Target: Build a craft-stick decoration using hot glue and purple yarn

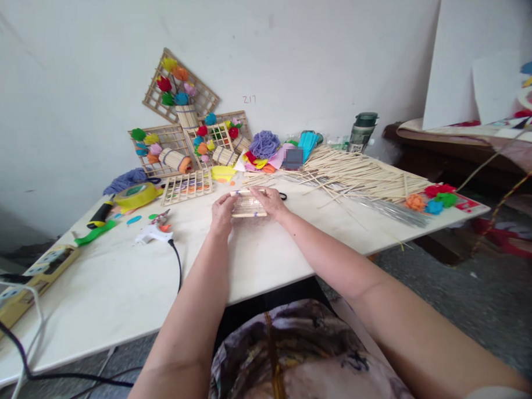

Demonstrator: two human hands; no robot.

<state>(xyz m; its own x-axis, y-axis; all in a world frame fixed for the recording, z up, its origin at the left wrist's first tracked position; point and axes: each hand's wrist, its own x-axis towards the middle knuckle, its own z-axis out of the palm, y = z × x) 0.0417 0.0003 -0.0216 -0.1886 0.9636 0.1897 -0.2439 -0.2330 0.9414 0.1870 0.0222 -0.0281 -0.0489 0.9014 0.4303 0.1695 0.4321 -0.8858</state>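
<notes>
The left hand (222, 212) and the right hand (271, 201) close their fingers on either end of a small raft of bamboo sticks (247, 207), pressing it flat on the white counter (115, 276) just ahead of the person. The step in hand looks like squaring up the sticks so they sit side by side; the next move would call for keeping them aligned while something binds them. A glue gun (153, 233) lies near the left hand, loose sticks (363, 174) are heaped beyond the right. On the wall (78, 71), handwriting seems to read "217".
</notes>
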